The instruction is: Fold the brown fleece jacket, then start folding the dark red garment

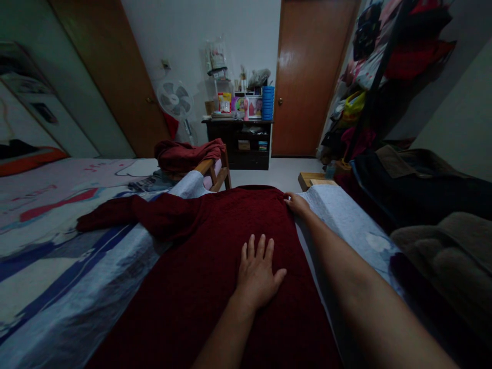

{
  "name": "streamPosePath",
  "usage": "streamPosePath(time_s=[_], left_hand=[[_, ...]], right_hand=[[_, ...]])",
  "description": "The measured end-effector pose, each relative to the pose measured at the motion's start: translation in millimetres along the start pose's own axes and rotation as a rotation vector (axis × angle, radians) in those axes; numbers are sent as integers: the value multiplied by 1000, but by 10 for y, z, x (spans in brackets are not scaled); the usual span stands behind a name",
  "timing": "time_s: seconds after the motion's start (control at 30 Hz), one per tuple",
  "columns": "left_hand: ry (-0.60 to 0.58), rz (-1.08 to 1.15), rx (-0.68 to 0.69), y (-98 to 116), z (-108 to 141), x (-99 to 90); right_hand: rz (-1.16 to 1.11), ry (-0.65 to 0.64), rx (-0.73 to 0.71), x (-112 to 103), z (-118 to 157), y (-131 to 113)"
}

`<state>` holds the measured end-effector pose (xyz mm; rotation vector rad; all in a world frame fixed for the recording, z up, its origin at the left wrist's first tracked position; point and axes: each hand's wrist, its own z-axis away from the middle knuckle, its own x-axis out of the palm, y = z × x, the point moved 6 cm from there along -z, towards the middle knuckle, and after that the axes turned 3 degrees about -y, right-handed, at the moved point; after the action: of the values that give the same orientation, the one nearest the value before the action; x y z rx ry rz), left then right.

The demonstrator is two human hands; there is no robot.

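Note:
A dark red long-sleeved top [230,266] lies spread out face-up before me, its neckline at the far end. One sleeve [169,212] stretches out to the left across the bedding; the other sleeve is not visible. My left hand [258,277] rests flat on the body of the top, palm down with fingers spread. At the far right shoulder of the top, my right hand [298,204] pinches the fabric edge between thumb and fingers.
A patterned bed cover [49,246] spans the left. Reddish cloth [188,156] drapes over a wooden frame beyond the sleeve. Dark folded clothes [426,179] are piled at the right, beside a light blue-grey cloth [338,210]. A fan [175,100] and a dark cabinet [238,146] stand farther back.

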<state>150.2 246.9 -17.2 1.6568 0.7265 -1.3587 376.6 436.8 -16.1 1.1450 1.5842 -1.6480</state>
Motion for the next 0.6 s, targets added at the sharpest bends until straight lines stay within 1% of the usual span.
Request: streamPosePath(time_s=[0.1, 0.23, 0.3, 0.47, 0.6], left_hand=[[6, 5, 4, -6, 4, 11], [10, 12, 2, -12, 8, 16], [13, 11, 4, -8, 10, 10], [25, 16, -3, 2, 7, -22], [60, 47, -15, 7, -14, -95]], right_hand=[[53, 5, 48, -50, -60, -12], [120, 78, 158, -137, -107, -41], [143, 115, 187, -130, -93, -70], [140, 128, 165, -23, 0, -86], [117, 142, 143, -86, 77, -45]])
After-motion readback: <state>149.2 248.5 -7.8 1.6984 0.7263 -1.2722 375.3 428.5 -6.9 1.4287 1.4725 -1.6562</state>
